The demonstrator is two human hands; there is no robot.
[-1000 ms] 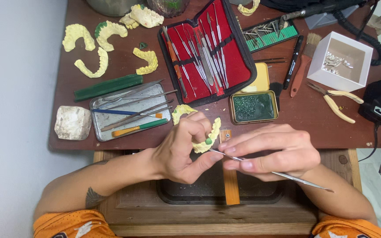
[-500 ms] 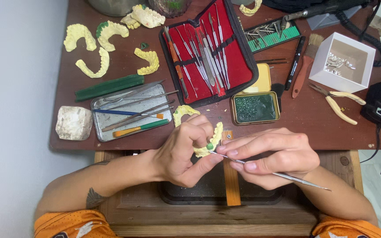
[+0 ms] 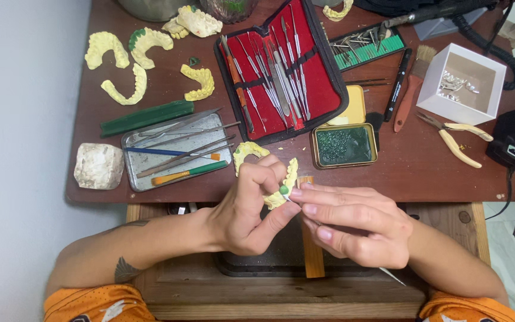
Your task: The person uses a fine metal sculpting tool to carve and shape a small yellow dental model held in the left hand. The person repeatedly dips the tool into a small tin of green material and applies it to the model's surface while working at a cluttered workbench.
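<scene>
On the brown workbench (image 3: 424,173): we see tools and yellow casts spread wide.
Red tool case (image 3: 323,89): lying open at the back, steel picks in a row.
Metal tray (image 3: 144,179): left of us, long instruments across it.
Green wax tin (image 3: 345,145): lid off, just beyond our fingers.
Left hand (image 3: 248,209): we clamp the yellow dental cast (image 3: 286,182), turned more on edge than a second ago.
Right hand (image 3: 359,223): we pinch the thin steel carver (image 3: 388,274), hands together now, pulled in tighter than before.
Green wax dab (image 3: 283,189): sits on the cast at the tip; we judge the wax is being worked on.
</scene>
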